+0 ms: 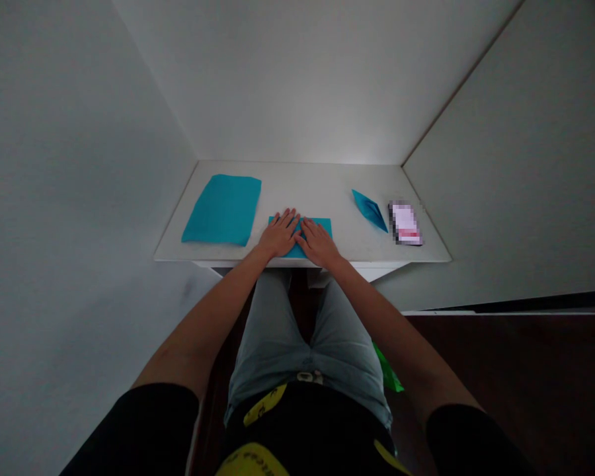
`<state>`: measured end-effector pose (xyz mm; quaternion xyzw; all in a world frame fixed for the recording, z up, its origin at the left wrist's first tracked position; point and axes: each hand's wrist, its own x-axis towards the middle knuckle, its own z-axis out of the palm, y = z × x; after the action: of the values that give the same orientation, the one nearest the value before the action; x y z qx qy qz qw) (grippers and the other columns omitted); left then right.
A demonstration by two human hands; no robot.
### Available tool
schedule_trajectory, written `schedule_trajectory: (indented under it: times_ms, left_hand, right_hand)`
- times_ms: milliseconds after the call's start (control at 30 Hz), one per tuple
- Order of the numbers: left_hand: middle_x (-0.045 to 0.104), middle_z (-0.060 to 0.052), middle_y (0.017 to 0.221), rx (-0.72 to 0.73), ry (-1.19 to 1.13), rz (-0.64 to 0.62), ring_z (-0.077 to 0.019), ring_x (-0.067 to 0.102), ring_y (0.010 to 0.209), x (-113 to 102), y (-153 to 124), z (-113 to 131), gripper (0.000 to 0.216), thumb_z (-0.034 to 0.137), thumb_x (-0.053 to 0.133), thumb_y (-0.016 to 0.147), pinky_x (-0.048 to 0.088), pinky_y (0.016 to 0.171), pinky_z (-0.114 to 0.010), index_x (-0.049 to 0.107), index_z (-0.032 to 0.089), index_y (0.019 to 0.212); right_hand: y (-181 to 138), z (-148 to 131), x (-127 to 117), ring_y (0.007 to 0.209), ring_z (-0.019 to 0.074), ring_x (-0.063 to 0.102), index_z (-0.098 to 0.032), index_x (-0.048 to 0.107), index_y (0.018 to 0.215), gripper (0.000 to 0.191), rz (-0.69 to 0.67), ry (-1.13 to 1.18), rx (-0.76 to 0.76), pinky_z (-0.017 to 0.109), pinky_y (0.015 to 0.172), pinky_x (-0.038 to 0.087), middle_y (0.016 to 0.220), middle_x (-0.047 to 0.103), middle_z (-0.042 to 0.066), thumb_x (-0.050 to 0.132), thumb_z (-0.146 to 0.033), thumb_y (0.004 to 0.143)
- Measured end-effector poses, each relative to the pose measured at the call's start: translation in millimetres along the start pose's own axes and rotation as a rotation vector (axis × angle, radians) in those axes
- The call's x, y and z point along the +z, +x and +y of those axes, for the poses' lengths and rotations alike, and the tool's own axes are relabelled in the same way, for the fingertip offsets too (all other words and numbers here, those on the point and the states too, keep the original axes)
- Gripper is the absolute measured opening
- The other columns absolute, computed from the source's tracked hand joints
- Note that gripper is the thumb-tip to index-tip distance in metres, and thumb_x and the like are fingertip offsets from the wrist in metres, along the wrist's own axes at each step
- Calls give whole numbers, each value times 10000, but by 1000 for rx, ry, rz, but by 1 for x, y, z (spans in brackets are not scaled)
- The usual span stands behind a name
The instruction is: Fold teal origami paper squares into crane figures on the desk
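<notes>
A folded teal sheet of paper [322,227] lies near the front edge of the white table [307,182]. My left hand [279,234] rests flat on its left part, fingers stretched out. My right hand [318,242] lies flat beside it on the same sheet, fingers out, and the two hands touch at the thumbs. Most of the sheet is hidden under them.
A stack of flat teal sheets [224,208] lies at the table's left. A folded teal paper shape [369,209] sits to the right, beside a blurred pink and white rectangular object [405,224]. White walls close in the table on three sides.
</notes>
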<state>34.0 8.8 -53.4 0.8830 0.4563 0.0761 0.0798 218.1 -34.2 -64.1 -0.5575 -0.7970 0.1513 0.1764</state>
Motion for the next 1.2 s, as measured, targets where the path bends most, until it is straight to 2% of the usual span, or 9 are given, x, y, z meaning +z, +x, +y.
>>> schedule_trajectory:
  times_ms: [133,300,400,500,700,833,1000,1133,1200]
  left_hand:
    - [262,-236,1838,-61,-28,49,-344,200,1744,0,-1,-1,744,435,403,1115,159,1425,-546,360,20,1731]
    - [223,-314,1823,-309,-26,118,-402,147,1746,2,-5,17,824,460,428,1099,125,1426,-577,316,-81,1711]
    - [248,-251,1837,-187,-37,145,-370,163,1750,5,-10,33,748,407,385,1112,132,1423,-595,334,-4,1735]
    - [289,-214,1834,-114,-61,107,-347,215,1742,9,-15,43,753,491,391,1121,157,1426,-561,373,61,1738]
    - [207,-322,1824,-163,-70,136,-404,182,1742,13,-17,44,1059,707,505,1048,152,1429,-532,295,-88,1715]
    - [243,-328,1815,-148,-73,137,-444,182,1735,12,-18,46,1138,787,544,1002,154,1417,-587,301,-58,1725]
    - [310,-284,1813,-12,-43,73,-421,221,1730,0,-29,44,1071,785,580,995,138,1421,-580,373,28,1724]
    - [456,-243,1741,93,-29,71,-437,371,1651,-3,-52,55,1041,776,697,937,193,1405,-575,456,114,1704]
    - [518,-234,1687,117,-21,69,-438,461,1575,-2,-64,66,934,675,746,952,288,1361,-577,505,146,1683]
  right_hand:
    - [-11,29,-8,1709,365,314,-81,383,1741,798,63,-86,11,670,1413,103,1816,324,212,274,-610,1153]
    - [-23,50,-14,1712,388,296,-73,351,1750,803,86,-92,52,706,1401,64,1817,311,234,302,-594,1141]
    - [-24,54,-12,1714,392,287,-77,345,1750,811,118,-75,60,698,1402,71,1811,336,238,328,-600,1130]
    - [-22,56,-10,1710,434,274,-64,307,1754,915,174,-47,113,711,1388,117,1799,355,265,427,-675,1083]
    - [-17,59,-20,1567,461,495,-135,287,1753,1006,250,80,208,736,1327,241,1667,558,250,577,-733,997]
    - [-15,60,-29,1485,457,562,-151,398,1707,947,227,90,199,687,1264,360,1613,614,239,667,-671,963]
    - [-26,54,-38,1613,383,448,-242,592,1598,595,69,-58,-7,639,1343,243,1709,557,125,526,-548,1092]
    - [-44,53,-47,1587,366,486,-223,600,1606,603,31,-85,-64,596,1297,347,1699,567,135,421,-558,1138]
    - [-54,56,-53,1553,378,514,-200,623,1588,643,32,-78,-72,600,1278,375,1673,589,158,396,-597,1137]
